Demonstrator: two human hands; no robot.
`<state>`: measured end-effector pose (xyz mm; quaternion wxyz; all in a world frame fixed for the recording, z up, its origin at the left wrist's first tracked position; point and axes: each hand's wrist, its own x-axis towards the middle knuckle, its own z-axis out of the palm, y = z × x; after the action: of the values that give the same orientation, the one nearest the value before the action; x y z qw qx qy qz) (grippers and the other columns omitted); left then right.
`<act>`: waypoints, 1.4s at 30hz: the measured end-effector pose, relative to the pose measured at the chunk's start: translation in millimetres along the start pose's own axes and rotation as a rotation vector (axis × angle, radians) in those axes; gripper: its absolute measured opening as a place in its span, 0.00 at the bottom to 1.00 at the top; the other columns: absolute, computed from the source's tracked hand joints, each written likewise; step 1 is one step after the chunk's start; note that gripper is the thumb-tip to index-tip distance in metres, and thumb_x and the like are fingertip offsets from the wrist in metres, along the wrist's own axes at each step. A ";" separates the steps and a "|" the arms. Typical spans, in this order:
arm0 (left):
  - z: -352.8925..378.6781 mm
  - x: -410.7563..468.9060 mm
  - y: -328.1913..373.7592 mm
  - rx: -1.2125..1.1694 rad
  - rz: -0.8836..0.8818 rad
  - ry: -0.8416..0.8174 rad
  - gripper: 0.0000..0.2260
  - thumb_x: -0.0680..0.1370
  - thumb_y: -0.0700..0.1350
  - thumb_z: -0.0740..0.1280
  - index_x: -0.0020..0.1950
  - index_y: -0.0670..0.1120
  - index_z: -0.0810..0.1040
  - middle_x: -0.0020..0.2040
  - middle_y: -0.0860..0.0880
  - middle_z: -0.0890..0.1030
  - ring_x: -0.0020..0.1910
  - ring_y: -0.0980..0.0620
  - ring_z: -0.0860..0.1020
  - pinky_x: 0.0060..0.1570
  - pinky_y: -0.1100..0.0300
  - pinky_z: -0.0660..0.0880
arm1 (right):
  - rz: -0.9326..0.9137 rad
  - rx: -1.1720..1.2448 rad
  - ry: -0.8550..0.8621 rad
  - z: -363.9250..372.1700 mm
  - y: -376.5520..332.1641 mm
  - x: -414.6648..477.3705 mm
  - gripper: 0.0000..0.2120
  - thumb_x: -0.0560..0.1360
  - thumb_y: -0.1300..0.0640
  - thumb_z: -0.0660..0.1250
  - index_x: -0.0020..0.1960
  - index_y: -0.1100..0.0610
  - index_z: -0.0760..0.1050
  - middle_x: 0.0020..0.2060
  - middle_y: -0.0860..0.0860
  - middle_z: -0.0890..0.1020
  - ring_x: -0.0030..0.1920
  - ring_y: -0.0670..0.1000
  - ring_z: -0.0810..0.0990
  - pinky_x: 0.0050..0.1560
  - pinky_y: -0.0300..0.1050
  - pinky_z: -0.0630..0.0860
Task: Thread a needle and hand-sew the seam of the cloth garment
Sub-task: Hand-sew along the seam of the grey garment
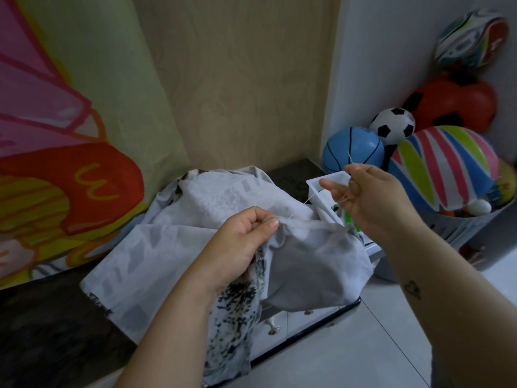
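i see my left hand pinching the cloth; my right hand pinches the needle, thread taut between.

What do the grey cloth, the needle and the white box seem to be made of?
Grey patterned cloth garment: thin matte woven fabric, it drapes softly. Thin needle: probably metal, pale and straight, too small to be sure. White rectangular box: likely smooth rigid plastic, thin straight walls.
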<state>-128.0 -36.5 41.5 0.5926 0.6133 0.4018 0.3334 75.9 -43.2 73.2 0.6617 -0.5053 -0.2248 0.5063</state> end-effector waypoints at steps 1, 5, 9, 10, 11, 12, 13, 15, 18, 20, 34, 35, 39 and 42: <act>0.5 -0.2 0.3 -0.001 0.000 -0.003 0.06 0.80 0.43 0.63 0.44 0.46 0.78 0.38 0.49 0.82 0.41 0.52 0.79 0.51 0.53 0.75 | -0.027 -0.078 0.014 0.5 1.3 -0.3 0.10 0.81 0.57 0.57 0.59 0.60 0.72 0.43 0.56 0.78 0.42 0.50 0.85 0.41 0.41 0.79; 1.2 0.6 1.3 0.019 0.001 0.001 0.06 0.80 0.43 0.63 0.44 0.45 0.78 0.38 0.50 0.83 0.41 0.53 0.80 0.50 0.55 0.75 | -0.173 -0.453 0.000 5.3 4.3 -4.6 0.07 0.81 0.57 0.57 0.51 0.56 0.73 0.50 0.56 0.80 0.43 0.47 0.84 0.39 0.38 0.81; -0.5 1.8 -1.2 0.064 0.002 0.030 0.07 0.79 0.45 0.64 0.43 0.47 0.79 0.40 0.48 0.83 0.44 0.51 0.80 0.55 0.50 0.74 | -0.256 -0.754 -0.159 14.6 1.3 -17.6 0.08 0.81 0.57 0.57 0.46 0.53 0.73 0.44 0.52 0.80 0.43 0.48 0.82 0.42 0.43 0.81; -0.4 2.2 -1.3 0.071 0.003 0.038 0.07 0.79 0.45 0.64 0.43 0.48 0.79 0.41 0.48 0.83 0.44 0.50 0.80 0.56 0.49 0.74 | -0.281 -0.833 -0.193 17.6 2.5 -21.8 0.07 0.80 0.56 0.57 0.46 0.52 0.72 0.43 0.51 0.79 0.43 0.48 0.81 0.44 0.44 0.80; -0.3 2.4 -1.2 0.073 0.003 0.047 0.07 0.79 0.44 0.65 0.43 0.48 0.80 0.41 0.48 0.83 0.45 0.51 0.80 0.56 0.50 0.74 | -0.312 -0.917 -0.211 20.7 5.2 -26.0 0.07 0.80 0.54 0.57 0.46 0.51 0.72 0.43 0.49 0.79 0.42 0.46 0.80 0.45 0.45 0.78; -0.1 2.8 -1.0 0.070 0.004 0.053 0.06 0.79 0.44 0.65 0.44 0.47 0.80 0.41 0.48 0.83 0.44 0.51 0.80 0.56 0.51 0.74 | -0.344 -0.992 -0.217 23.6 9.7 -29.6 0.07 0.81 0.53 0.57 0.47 0.50 0.71 0.42 0.47 0.79 0.42 0.45 0.79 0.45 0.44 0.77; 0.1 2.8 -0.3 0.064 0.005 0.055 0.06 0.79 0.44 0.65 0.44 0.47 0.80 0.41 0.48 0.84 0.44 0.52 0.80 0.56 0.52 0.74 | -0.378 -1.057 -0.218 26.4 15.5 -32.7 0.07 0.81 0.53 0.56 0.47 0.50 0.71 0.42 0.46 0.79 0.41 0.44 0.78 0.43 0.43 0.75; 0.4 2.7 0.1 0.062 0.008 0.054 0.06 0.79 0.44 0.65 0.45 0.45 0.80 0.42 0.47 0.84 0.45 0.52 0.81 0.55 0.54 0.75 | -0.442 -1.176 -0.201 31.1 27.4 -37.9 0.07 0.81 0.52 0.54 0.50 0.51 0.70 0.42 0.48 0.79 0.40 0.45 0.75 0.44 0.46 0.74; 0.7 1.5 0.9 0.073 0.021 0.051 0.05 0.78 0.44 0.67 0.45 0.46 0.81 0.43 0.48 0.84 0.46 0.53 0.80 0.54 0.57 0.75 | -0.484 -1.233 -0.176 32.7 35.5 -39.3 0.08 0.81 0.50 0.53 0.52 0.52 0.68 0.41 0.49 0.78 0.41 0.48 0.76 0.46 0.51 0.76; 1.3 -0.1 2.3 0.114 0.039 0.052 0.04 0.76 0.44 0.68 0.43 0.49 0.82 0.41 0.51 0.84 0.44 0.56 0.80 0.51 0.62 0.75 | -0.512 -1.218 -0.201 30.4 33.3 -34.7 0.07 0.81 0.50 0.54 0.50 0.52 0.67 0.39 0.48 0.77 0.40 0.48 0.75 0.40 0.46 0.73; 1.4 -2.5 3.4 0.266 0.110 0.110 0.12 0.73 0.42 0.73 0.34 0.58 0.83 0.38 0.56 0.85 0.42 0.60 0.82 0.49 0.62 0.76 | -0.354 -1.307 -0.541 -1.8 7.6 -19.9 0.05 0.78 0.50 0.63 0.45 0.44 0.76 0.40 0.42 0.79 0.41 0.42 0.76 0.42 0.31 0.70; 1.5 -2.7 3.6 0.268 0.107 0.113 0.11 0.73 0.42 0.73 0.34 0.57 0.83 0.38 0.56 0.85 0.42 0.59 0.82 0.50 0.62 0.76 | -0.340 -1.323 -0.558 -3.5 5.7 -19.0 0.05 0.77 0.50 0.63 0.45 0.42 0.76 0.40 0.39 0.79 0.42 0.40 0.76 0.42 0.30 0.69; 1.7 -2.6 3.8 0.258 0.090 0.127 0.13 0.73 0.43 0.73 0.33 0.59 0.83 0.38 0.57 0.84 0.42 0.60 0.82 0.49 0.62 0.75 | -0.309 -1.381 -0.622 -6.4 1.1 -14.5 0.07 0.76 0.51 0.64 0.42 0.39 0.75 0.42 0.35 0.79 0.43 0.32 0.75 0.43 0.26 0.70; 2.4 -1.8 4.2 0.251 0.089 0.114 0.14 0.73 0.43 0.72 0.33 0.61 0.83 0.37 0.58 0.84 0.41 0.61 0.81 0.48 0.64 0.75 | -0.337 -1.401 -0.627 -6.2 1.5 -13.6 0.08 0.76 0.52 0.65 0.43 0.38 0.75 0.40 0.33 0.77 0.41 0.31 0.75 0.40 0.21 0.69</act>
<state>-126.2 -39.1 45.6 0.4722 0.6798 0.4457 0.3409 75.0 -58.1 72.3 0.1626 -0.5976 -0.7415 0.2583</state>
